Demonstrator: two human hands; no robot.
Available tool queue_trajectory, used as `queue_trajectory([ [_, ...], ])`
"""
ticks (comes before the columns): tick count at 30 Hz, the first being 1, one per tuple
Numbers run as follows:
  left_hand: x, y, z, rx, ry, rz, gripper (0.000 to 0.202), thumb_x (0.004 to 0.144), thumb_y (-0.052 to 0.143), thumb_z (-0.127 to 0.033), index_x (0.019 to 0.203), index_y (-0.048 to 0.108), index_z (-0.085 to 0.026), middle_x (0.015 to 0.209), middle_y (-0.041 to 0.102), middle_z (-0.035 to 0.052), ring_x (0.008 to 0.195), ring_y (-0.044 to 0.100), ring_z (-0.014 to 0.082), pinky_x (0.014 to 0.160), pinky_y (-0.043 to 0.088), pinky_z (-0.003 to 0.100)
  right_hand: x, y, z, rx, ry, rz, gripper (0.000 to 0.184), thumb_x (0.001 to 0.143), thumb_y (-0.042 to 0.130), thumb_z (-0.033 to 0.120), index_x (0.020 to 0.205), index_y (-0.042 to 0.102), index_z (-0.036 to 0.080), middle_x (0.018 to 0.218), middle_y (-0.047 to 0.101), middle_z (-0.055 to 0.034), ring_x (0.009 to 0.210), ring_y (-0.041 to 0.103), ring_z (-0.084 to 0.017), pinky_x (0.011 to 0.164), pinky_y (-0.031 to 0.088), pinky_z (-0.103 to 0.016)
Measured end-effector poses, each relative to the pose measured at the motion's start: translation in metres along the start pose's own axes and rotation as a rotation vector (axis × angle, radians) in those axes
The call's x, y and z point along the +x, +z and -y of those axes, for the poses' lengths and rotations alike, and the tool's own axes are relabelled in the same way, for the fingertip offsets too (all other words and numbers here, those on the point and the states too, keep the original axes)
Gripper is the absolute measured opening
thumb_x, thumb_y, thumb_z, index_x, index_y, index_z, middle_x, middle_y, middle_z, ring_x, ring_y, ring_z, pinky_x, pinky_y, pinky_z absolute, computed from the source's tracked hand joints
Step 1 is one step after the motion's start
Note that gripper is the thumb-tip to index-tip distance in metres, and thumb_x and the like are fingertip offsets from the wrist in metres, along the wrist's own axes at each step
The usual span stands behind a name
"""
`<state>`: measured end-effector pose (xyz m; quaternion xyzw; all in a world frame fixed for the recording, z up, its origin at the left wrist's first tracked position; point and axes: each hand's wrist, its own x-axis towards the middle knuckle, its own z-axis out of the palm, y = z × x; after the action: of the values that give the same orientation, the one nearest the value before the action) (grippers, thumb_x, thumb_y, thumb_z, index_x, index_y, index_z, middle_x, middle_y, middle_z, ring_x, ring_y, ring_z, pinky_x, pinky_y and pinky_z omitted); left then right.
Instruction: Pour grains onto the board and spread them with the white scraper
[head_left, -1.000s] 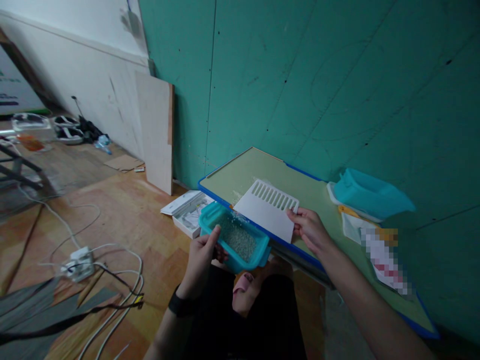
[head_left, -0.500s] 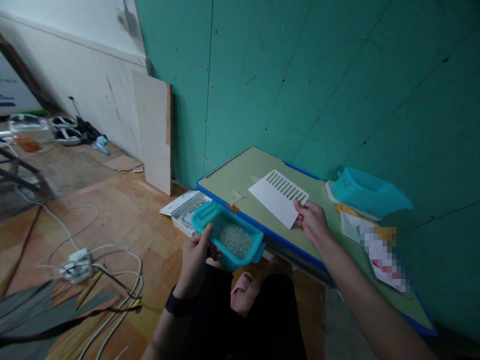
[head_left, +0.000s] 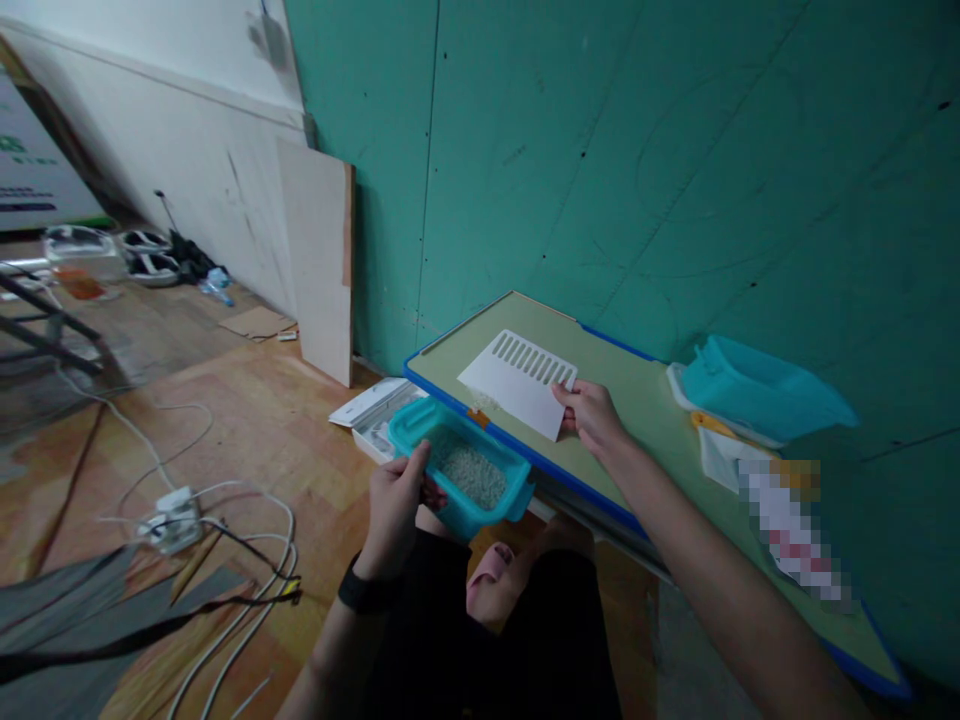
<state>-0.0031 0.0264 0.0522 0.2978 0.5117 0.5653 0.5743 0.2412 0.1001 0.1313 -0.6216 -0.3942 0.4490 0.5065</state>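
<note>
Because the pale green tabletop with a blue rim [head_left: 637,390] ends just above the person's lap, the teal rectangular plastic tub [head_left: 486,520] is held tucked against that near edge, open mouth just below the rim, seemingly so that anything pushed off would drop in. On the tabletop lies the flat white plastic scraper with a slotted far end [head_left: 517,385], plain edge facing the tub. The left hand [head_left: 394,510] is clamped on the tub's near rim, thumb on top; the right hand [head_left: 596,418] pinches the scraper's near corner. Small white granules [head_left: 471,472] sit in the tub, and a few scattered grains [head_left: 486,403] lie by the scraper's edge.
</note>
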Motion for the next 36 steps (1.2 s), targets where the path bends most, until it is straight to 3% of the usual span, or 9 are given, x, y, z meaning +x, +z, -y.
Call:
queue_trajectory([
  [11,-0.002,0.002,0.002,0.016,-0.004,0.038,0.051,0.068,0.070,-0.059,0.040,0.054,-0.019,0.036,0.057,0.0022,0.031,0.053,0.0151,0.037,0.045,0.026,-0.029,-0.005,-0.003,0.049,0.064,0.080,0.019,0.068,0.075,0.025,0.075,0.061,0.015,0.060,0.068,-0.0029,0.047,0.063,-0.015,0.043,0.051,-0.024],
  [15,-0.001,0.002,0.003,0.009,-0.001,0.034,0.052,0.067,0.071,-0.059,0.039,0.053,-0.019,0.035,0.056,0.0023,0.032,0.054,0.0151,0.037,0.045,0.025,-0.030,-0.012,-0.003,0.095,0.047,0.109,0.025,0.065,0.078,0.029,0.078,0.062,0.015,0.063,0.069,-0.0035,0.050,0.065,-0.017,0.045,0.052,-0.025],
  [20,-0.002,0.003,0.001,0.003,-0.015,0.020,0.051,0.067,0.071,-0.058,0.039,0.051,-0.019,0.035,0.055,0.0017,0.031,0.053,0.0148,0.036,0.044,0.025,-0.030,-0.014,-0.003,0.083,-0.005,0.056,0.029,0.062,0.080,0.032,0.078,0.063,0.015,0.065,0.070,-0.0043,0.054,0.067,-0.018,0.046,0.052,-0.026],
  [25,-0.002,0.002,0.002,0.011,-0.009,0.029,0.050,0.068,0.070,-0.058,0.040,0.053,-0.020,0.036,0.056,0.0013,0.032,0.053,0.0148,0.037,0.044,0.026,-0.031,-0.016,-0.003,0.069,0.008,0.112,0.035,0.058,0.082,0.038,0.078,0.064,0.015,0.066,0.071,-0.0061,0.053,0.066,-0.019,0.046,0.052,-0.027],
  [31,0.000,-0.001,0.008,-0.010,-0.011,-0.005,0.050,0.066,0.072,-0.059,0.041,0.051,-0.020,0.035,0.054,0.0009,0.031,0.052,0.0154,0.036,0.044,0.027,-0.025,-0.020,0.003,0.031,-0.229,-0.023,0.048,0.059,0.080,0.052,0.088,0.064,0.018,0.075,0.071,-0.0060,0.064,0.068,-0.023,0.053,0.052,-0.031],
  [36,-0.003,0.001,0.008,0.015,0.002,0.014,0.051,0.068,0.071,-0.058,0.041,0.052,-0.019,0.036,0.055,0.0015,0.032,0.052,0.0140,0.038,0.043,0.025,-0.030,0.020,-0.007,-0.332,-0.520,-0.040,0.034,0.081,0.061,0.053,0.088,0.067,0.020,0.078,0.071,-0.0068,0.074,0.066,-0.022,0.062,0.049,-0.028],
])
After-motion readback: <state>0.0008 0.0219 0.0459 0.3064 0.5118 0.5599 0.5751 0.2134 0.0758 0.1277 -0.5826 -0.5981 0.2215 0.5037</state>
